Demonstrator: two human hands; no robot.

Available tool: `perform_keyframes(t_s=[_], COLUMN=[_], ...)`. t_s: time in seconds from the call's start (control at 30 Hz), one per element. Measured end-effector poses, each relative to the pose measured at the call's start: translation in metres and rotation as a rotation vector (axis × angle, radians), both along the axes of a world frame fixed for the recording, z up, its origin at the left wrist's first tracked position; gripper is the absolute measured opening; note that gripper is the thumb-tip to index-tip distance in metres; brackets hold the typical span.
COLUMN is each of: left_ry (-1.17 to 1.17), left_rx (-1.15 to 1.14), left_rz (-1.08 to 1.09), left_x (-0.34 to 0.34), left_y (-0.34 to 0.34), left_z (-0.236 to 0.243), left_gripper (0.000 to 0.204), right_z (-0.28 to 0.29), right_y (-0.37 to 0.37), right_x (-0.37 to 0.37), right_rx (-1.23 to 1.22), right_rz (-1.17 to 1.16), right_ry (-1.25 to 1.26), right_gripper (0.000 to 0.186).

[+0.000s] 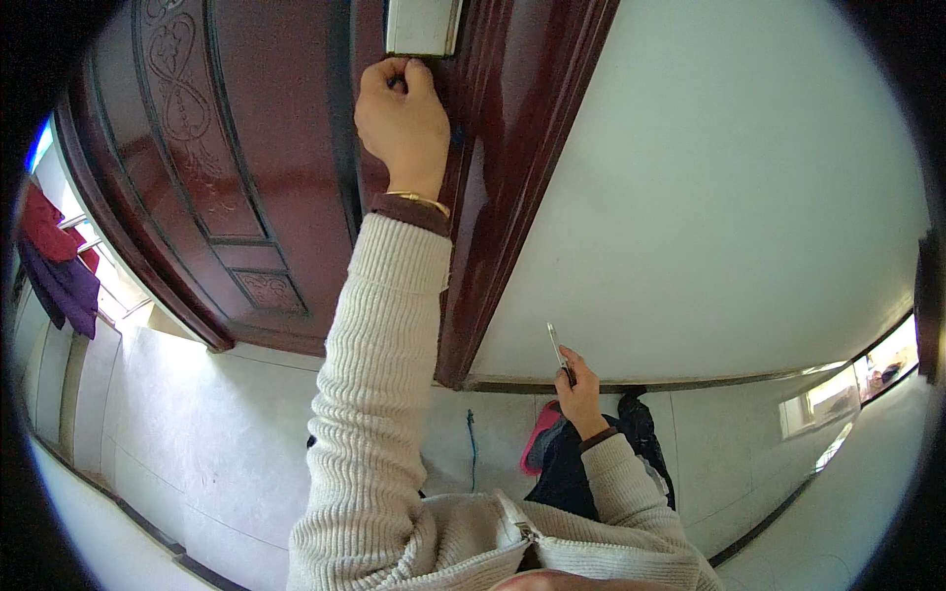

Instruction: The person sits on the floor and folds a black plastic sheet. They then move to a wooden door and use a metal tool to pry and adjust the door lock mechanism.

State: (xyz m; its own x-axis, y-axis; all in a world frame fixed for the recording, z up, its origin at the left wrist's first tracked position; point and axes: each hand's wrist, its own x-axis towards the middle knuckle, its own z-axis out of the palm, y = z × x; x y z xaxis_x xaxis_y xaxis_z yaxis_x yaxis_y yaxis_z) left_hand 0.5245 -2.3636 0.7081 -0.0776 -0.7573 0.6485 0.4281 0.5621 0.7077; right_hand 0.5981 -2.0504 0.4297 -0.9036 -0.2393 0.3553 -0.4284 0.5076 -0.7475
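Raised to the dark red carved door (286, 148), my left hand (406, 123) is closed in a pinch just below a pale box-shaped lock case (422, 27). A small dark piece (396, 85) shows between its thumb and fingers; its kind is mostly hidden. Lower down, in front of the white wall, my right hand (579, 389) grips a slim tool (555, 347) with a shiny narrow shaft pointing up and a dark handle. The shaft's tip is too small to make out. The tool is well apart from the door.
A glossy dark red door frame (512, 128) divides the door from the white wall (729, 177). On the pale tiled floor (246, 424) lies a thin dark-blue strip (472, 443). A pink slipper (537, 433) shows by my leg. Red and purple cloths (59, 266) hang at far left.
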Motion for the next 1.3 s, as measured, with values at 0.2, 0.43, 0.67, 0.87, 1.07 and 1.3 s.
perform_keyframes(t_s=[0.2, 0.43, 0.67, 0.87, 1.07, 1.3], left_ry=[-0.034, 0.099, -0.122, -0.018, 0.012, -0.014], left_rx=[-0.041, -0.519, -0.857, -1.013, -1.056, -1.011], left_rz=[0.075, 0.231, 0.677, 0.633, 0.578, 0.520], left_x=[0.004, 0.005, 0.002, 0.005, 0.007, 0.007], left_y=[-0.007, -0.031, -0.045, -0.060, -0.062, -0.061], left_z=[-0.002, -0.020, -0.030, -0.024, -0.025, -0.023], left_gripper=[0.022, 0.018, 0.030, 0.033, 0.032, 0.032], right_z=[-0.005, -0.002, 0.003, 0.003, -0.001, 0.000], right_y=[0.006, 0.009, 0.010, 0.012, 0.010, 0.005], right_x=[-0.002, -0.001, 0.001, 0.006, 0.003, 0.001], right_rx=[-0.046, -0.038, -0.003, 0.019, 0.029, 0.039], right_rz=[0.003, 0.009, 0.042, 0.033, 0.058, 0.070], right_ry=[0.030, 0.018, 0.074, 0.035, 0.005, 0.067], right_gripper=[0.036, 0.037, 0.036, 0.037, 0.038, 0.037])
